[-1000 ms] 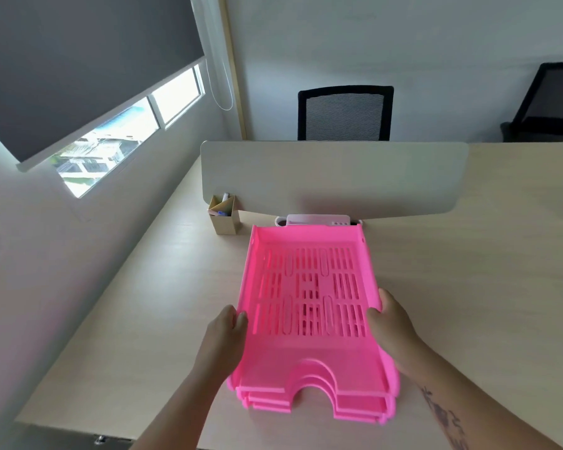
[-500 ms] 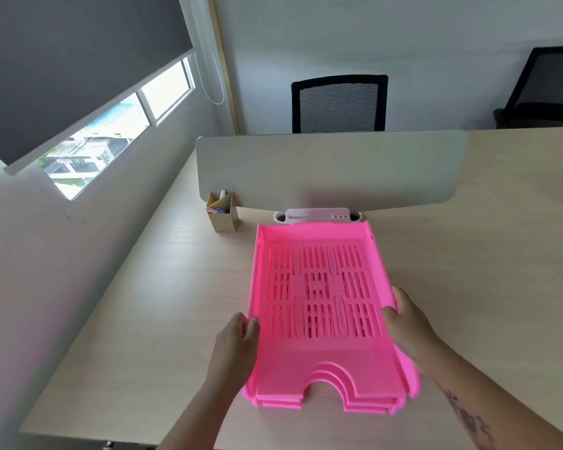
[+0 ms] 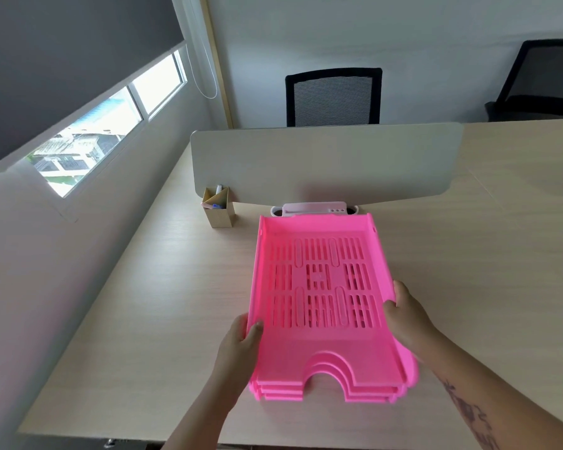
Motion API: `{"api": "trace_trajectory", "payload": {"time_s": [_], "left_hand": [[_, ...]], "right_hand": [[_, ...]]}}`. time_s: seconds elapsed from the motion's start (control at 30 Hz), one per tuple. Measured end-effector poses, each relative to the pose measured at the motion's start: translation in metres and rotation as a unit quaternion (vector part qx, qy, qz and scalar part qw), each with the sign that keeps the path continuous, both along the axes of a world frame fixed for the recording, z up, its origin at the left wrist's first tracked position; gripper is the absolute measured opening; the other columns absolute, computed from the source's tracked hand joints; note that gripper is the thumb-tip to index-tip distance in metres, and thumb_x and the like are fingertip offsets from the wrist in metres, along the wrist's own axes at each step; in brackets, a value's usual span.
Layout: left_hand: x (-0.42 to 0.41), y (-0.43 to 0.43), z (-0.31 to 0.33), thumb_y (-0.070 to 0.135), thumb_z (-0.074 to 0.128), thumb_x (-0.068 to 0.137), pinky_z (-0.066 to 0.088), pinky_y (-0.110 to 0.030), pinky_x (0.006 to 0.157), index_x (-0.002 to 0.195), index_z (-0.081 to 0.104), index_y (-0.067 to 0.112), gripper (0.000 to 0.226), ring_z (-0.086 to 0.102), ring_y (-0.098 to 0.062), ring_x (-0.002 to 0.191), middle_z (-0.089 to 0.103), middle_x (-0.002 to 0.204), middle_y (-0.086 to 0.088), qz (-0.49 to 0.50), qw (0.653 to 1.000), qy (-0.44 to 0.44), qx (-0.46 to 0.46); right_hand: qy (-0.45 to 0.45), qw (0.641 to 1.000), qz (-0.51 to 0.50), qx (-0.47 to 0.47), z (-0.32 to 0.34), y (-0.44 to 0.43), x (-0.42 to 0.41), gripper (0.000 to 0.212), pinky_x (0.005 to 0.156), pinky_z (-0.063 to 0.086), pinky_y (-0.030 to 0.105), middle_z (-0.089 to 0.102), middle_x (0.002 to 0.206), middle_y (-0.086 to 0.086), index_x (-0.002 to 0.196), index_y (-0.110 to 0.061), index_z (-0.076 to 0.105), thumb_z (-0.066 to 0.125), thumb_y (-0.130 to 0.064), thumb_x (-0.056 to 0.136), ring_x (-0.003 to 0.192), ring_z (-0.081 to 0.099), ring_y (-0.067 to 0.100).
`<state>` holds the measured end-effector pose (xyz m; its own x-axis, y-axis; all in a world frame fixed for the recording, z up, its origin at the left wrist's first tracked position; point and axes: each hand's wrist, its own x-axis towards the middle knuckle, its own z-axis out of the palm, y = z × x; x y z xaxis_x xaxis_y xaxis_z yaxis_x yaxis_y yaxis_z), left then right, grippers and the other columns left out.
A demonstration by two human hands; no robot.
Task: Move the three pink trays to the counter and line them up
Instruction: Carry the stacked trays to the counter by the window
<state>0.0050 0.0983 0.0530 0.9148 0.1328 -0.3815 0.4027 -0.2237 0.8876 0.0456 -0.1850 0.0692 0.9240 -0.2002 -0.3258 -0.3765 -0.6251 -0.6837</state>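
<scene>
Pink trays [image 3: 325, 306], seemingly three nested in one stack at lower centre of the frame, are clasped at their side walls by the left hand [image 3: 241, 342] and right hand [image 3: 407, 316], not yet separated or lined up on the desk [image 3: 150, 303].

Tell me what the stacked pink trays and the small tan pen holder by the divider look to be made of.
Stacked pink trays: moulded plastic, apparently, smooth with a slight sheen; slotted floors and rounded rims suggest it.
Small tan pen holder: probably cardboard or thin wood, matte, flat-sided with sharp folds; too small to settle.
</scene>
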Motion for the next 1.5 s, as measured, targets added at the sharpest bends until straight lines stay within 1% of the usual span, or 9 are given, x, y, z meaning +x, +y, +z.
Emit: {"api": "trace_trajectory", "payload": {"time_s": [0.27, 0.43, 0.63, 0.73, 0.83, 1.03, 1.13, 1.27, 1.5], "left_hand": [[-0.017, 0.007, -0.012, 0.034, 0.054, 0.096, 0.060, -0.025, 0.063, 0.112, 0.062, 0.033, 0.018, 0.075, -0.015, 0.084, 0.078, 0.097, 0.001, -0.035, 0.996, -0.031, -0.074], [-0.043, 0.010, -0.048, 0.060, 0.064, 0.068, 0.059, -0.021, 0.067, 0.123, 0.052, 0.042, 0.059, 0.070, -0.005, 0.095, 0.072, 0.108, 0.005, -0.028, 0.995, -0.059, -0.078], [-0.048, 0.007, -0.078, 0.068, 0.055, 0.073, 0.050, -0.022, 0.078, 0.118, 0.053, 0.049, 0.049, 0.066, 0.005, 0.095, 0.069, 0.113, 0.005, -0.017, 0.993, -0.060, -0.097], [-0.047, 0.002, -0.088, 0.063, 0.055, 0.074, 0.049, -0.014, 0.077, 0.124, 0.051, 0.038, 0.057, 0.065, 0.010, 0.095, 0.067, 0.117, 0.005, -0.001, 0.991, -0.045, -0.127], [-0.045, -0.001, -0.090, 0.056, 0.053, 0.078, 0.050, -0.011, 0.075, 0.128, 0.053, 0.032, 0.056, 0.067, 0.004, 0.097, 0.069, 0.113, 0.005, 0.018, 0.988, -0.041, -0.147], [-0.033, -0.007, -0.052, 0.055, 0.050, 0.081, 0.055, -0.022, 0.065, 0.118, 0.062, 0.024, 0.050, 0.074, -0.010, 0.082, 0.079, 0.092, 0.003, 0.055, 0.984, -0.036, -0.165], [-0.024, -0.013, -0.029, 0.058, 0.047, 0.083, 0.057, -0.036, 0.069, 0.122, 0.062, 0.019, 0.058, 0.075, -0.023, 0.087, 0.077, 0.102, -0.009, 0.065, 0.982, -0.034, -0.173], [-0.023, -0.029, -0.008, 0.059, 0.042, 0.089, 0.056, -0.063, 0.084, 0.124, 0.063, 0.017, 0.058, 0.072, -0.042, 0.094, 0.074, 0.109, -0.021, 0.081, 0.978, -0.045, -0.186], [-0.047, -0.065, -0.003, 0.059, 0.041, 0.095, 0.052, -0.069, 0.084, 0.122, 0.060, 0.015, 0.055, 0.071, -0.048, 0.093, 0.073, 0.108, -0.025, 0.128, 0.977, -0.033, -0.167]], "right_hand": [[0.016, 0.998, -0.010, 0.061, 0.001, -0.003, -0.012, 0.050, 0.065, 0.056, 0.037, 0.064, 0.121, 0.008, 0.151, -0.024, 0.030, 0.036, -0.019, 0.102, 0.088, 0.067, 0.020], [0.012, 0.985, -0.085, 0.150, -0.016, -0.006, -0.057, 0.046, 0.051, 0.055, 0.024, 0.070, 0.106, -0.005, 0.139, -0.041, 0.042, 0.053, -0.032, 0.095, 0.084, 0.071, 0.012], [-0.009, 0.958, -0.183, 0.219, -0.061, 0.000, -0.097, 0.023, 0.051, 0.054, 0.013, 0.076, 0.083, -0.012, 0.112, -0.041, 0.059, 0.063, -0.035, 0.091, 0.073, 0.071, -0.003], [0.012, 0.940, -0.205, 0.272, -0.079, 0.007, -0.107, 0.045, 0.074, 0.052, 0.023, 0.077, 0.091, -0.013, 0.111, -0.041, 0.061, 0.063, -0.065, 0.073, 0.088, 0.071, 0.005], [0.022, 0.921, -0.216, 0.324, -0.091, 0.012, -0.107, 0.043, 0.086, 0.045, 0.031, 0.077, 0.093, -0.013, 0.110, -0.043, 0.059, 0.057, -0.065, 0.073, 0.101, 0.065, 0.010], [-0.023, 0.920, -0.177, 0.349, -0.058, 0.013, -0.089, 0.053, 0.076, 0.047, 0.034, 0.078, 0.094, -0.005, 0.118, -0.040, 0.060, 0.057, -0.071, 0.075, 0.084, 0.073, 0.006], [-0.050, 0.914, -0.171, 0.364, -0.041, 0.010, -0.075, 0.064, 0.078, 0.058, 0.045, 0.073, 0.110, 0.010, 0.124, -0.036, 0.054, 0.061, -0.072, 0.072, 0.096, 0.073, 0.025], [-0.059, 0.911, -0.148, 0.379, -0.021, -0.001, -0.051, 0.060, 0.083, 0.055, 0.064, 0.067, 0.117, 0.022, 0.119, -0.032, 0.053, 0.061, -0.067, 0.070, 0.099, 0.070, 0.039], [-0.007, 0.925, -0.081, 0.370, -0.021, -0.038, -0.051, 0.061, 0.087, 0.053, 0.065, 0.066, 0.111, 0.020, 0.117, -0.030, 0.050, 0.057, -0.068, 0.070, 0.103, 0.067, 0.041]]}}
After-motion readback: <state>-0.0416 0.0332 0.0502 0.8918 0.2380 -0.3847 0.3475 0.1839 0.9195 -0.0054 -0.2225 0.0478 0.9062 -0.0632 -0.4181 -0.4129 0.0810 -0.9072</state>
